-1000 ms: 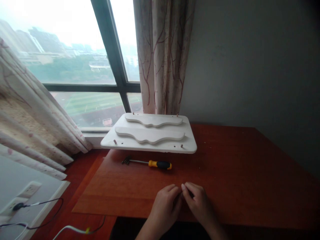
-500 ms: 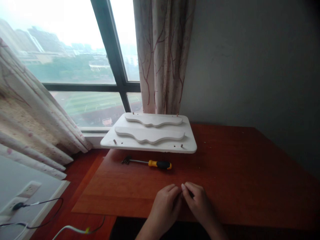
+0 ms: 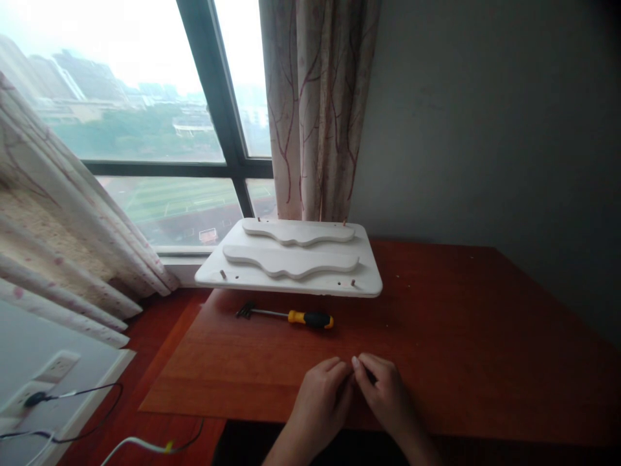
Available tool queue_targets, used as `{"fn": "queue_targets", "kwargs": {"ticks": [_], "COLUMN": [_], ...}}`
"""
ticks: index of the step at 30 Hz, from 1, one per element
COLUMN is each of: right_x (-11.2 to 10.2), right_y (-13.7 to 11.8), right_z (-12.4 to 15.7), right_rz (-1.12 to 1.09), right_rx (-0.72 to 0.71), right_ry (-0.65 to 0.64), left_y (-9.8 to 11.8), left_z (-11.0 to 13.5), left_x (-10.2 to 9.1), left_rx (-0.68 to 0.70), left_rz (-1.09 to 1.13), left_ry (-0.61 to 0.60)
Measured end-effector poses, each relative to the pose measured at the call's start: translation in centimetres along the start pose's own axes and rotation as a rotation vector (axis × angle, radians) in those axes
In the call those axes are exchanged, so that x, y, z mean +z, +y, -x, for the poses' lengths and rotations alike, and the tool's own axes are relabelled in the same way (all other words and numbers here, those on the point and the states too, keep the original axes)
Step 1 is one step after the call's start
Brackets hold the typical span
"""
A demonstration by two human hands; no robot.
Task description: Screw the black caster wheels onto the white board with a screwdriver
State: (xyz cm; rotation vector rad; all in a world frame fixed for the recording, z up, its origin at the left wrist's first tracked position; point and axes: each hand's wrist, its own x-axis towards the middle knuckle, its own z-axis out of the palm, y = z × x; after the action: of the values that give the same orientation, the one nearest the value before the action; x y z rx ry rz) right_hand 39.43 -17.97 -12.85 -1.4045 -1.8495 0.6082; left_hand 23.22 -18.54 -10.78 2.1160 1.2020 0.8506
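Observation:
My left hand and my right hand rest close together at the table's near edge, fingers curled and fingertips meeting. Whether anything small is between the fingers is hidden. Beyond them lies a yellow and black screwdriver, its shaft pointing left toward a small heap of dark screws. Farther back is a white board with rounded corners and brown wooden dowels standing near its corners. Two white scalloped pieces lie on it, a front one and a rear one.
The reddish-brown table extends to the right, with tiny pale specks on it. A window and a patterned curtain stand behind the board. At lower left, cables run from a wall socket near the floor.

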Motion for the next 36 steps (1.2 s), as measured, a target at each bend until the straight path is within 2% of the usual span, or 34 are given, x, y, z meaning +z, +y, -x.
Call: {"fn": "queue_targets", "kwargs": {"ticks": [36], "right_x": [-0.26], "right_y": [-0.32], "right_z": [-0.06], "right_rz": [-0.006], "right_rx": [0.006], "right_ry": [-0.006], "left_y": [-0.01], "left_z": [-0.02], "left_x": [-0.02], "left_rx": [-0.024], "left_rz": [0.014], "left_ry": [-0.028]}}
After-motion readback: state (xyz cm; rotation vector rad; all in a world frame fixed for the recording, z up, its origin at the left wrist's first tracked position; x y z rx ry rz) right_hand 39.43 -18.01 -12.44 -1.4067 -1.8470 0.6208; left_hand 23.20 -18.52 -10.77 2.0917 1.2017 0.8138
